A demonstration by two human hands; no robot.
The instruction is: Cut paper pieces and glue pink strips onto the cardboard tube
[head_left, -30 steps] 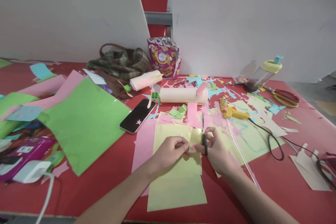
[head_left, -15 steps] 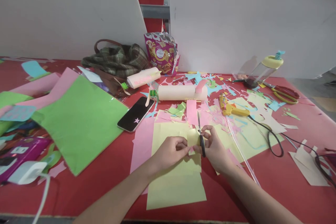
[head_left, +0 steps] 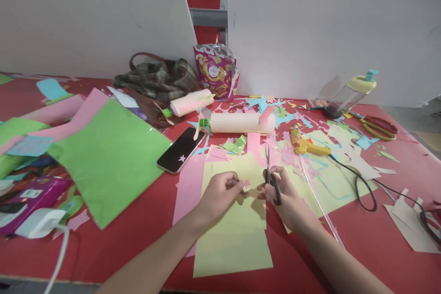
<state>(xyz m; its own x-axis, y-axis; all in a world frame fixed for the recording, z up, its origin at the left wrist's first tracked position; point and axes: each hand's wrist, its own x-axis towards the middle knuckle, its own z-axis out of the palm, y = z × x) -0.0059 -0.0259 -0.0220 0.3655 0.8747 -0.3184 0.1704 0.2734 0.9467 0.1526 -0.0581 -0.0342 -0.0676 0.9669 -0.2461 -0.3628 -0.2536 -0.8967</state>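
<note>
My left hand [head_left: 222,195] is closed in a pinch, and a small pink paper star [head_left: 246,183] shows at its fingertips. My right hand [head_left: 291,200] grips black-handled scissors [head_left: 273,183], their blades pointing up and away from me. The blades look nearly closed together. Beneath both hands lie overlapping pale yellow paper sheets [head_left: 230,248], with a pink sheet [head_left: 189,183] partly under them on the left. Another small pink star [head_left: 182,158] rests on the black phone screen [head_left: 172,156]. Whether the right fingertips also hold a scrap cannot be made out.
Behind the hands lies a paper-wrapped bottle [head_left: 237,122] amid cut scraps. A yellow glue gun [head_left: 306,143] with a black cord lies right. Green paper [head_left: 110,161] and a purple box [head_left: 32,202] with a white charger [head_left: 39,223] are left. Large scissors [head_left: 379,127] lie far right.
My hands have drawn apart; the scissors moved slightly right with my right hand. The pink star now shows clearly at my left fingertips. The whole view has shifted a little.
</note>
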